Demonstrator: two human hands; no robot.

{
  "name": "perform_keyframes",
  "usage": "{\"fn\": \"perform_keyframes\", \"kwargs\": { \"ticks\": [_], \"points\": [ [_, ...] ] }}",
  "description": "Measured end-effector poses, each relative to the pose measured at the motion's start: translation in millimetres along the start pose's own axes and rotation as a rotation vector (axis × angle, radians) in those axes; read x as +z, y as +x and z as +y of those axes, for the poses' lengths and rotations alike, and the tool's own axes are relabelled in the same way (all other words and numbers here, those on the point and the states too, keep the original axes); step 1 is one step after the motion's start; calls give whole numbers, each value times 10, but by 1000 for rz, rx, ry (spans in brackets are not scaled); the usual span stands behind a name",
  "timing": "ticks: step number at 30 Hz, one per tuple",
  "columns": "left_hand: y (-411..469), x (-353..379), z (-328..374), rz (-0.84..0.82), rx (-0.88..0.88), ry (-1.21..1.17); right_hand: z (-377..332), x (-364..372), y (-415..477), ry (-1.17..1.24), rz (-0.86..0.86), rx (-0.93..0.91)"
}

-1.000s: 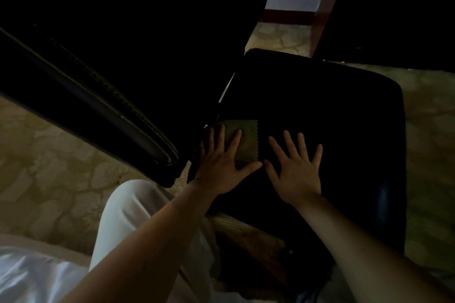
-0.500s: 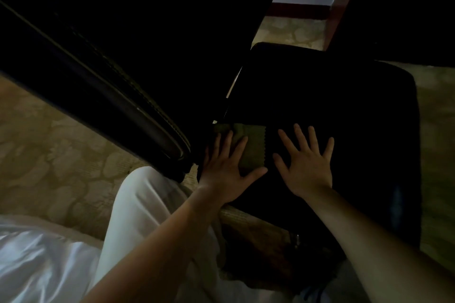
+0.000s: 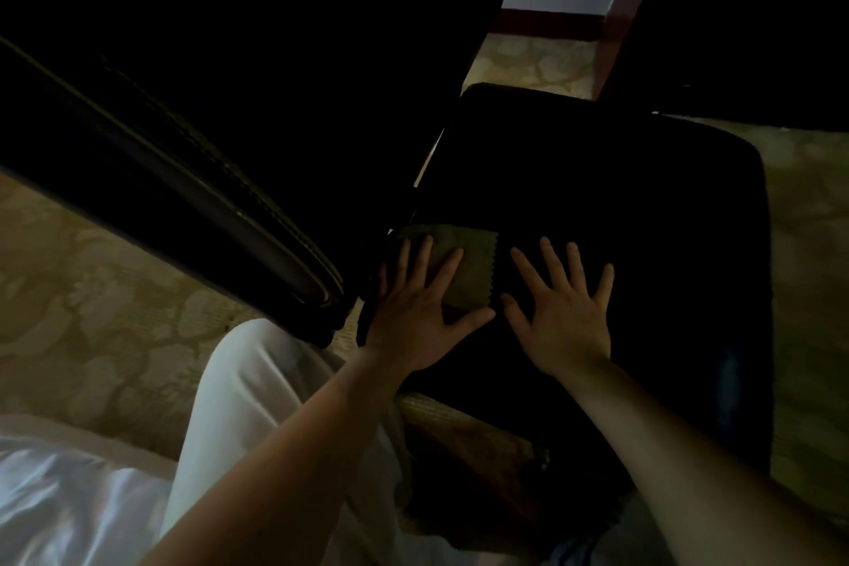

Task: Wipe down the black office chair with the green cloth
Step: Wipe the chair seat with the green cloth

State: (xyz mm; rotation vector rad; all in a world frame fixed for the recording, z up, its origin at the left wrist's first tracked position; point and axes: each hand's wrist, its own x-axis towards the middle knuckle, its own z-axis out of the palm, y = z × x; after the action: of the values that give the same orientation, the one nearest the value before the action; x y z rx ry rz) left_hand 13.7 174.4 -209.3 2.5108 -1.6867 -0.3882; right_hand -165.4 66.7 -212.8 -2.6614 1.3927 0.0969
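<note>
Both hands lay flat; your left hand (image 3: 413,326) pressed the green cloth (image 3: 473,278) with straight fingers (image 3: 450,269) at the seat's left edge; your right hand (image 3: 563,322), spread and empty, rested just beside the cloth; most of the black office chair (image 3: 643,207) seat stretched rightward.

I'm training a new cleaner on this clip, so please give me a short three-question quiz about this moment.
1. True or false: the left hand rests on the green cloth with a zigzag edge.
2. What does the right hand lie on? A) the cloth B) the black padded chair seat C) a desk top
3. Fill in: both hands lie ____ (flat or fisted).
Key: 1 true; 2 B; 3 flat.
</note>
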Motion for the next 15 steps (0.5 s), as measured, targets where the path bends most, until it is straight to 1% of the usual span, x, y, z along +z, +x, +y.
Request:
{"fn": "perform_keyframes", "kwargs": {
  "ticks": [7, 11, 15],
  "points": [
    [-206, 10, 16, 0, -6, -14, 17, -121, 37, 26, -45, 6],
    [-82, 2, 9, 0, -1, 0, 4, -239, 218, 10, 32, 13],
    [39, 17, -23, -2, 10, 5, 80, -184, 353, -22, -50, -40]
  ]
}}
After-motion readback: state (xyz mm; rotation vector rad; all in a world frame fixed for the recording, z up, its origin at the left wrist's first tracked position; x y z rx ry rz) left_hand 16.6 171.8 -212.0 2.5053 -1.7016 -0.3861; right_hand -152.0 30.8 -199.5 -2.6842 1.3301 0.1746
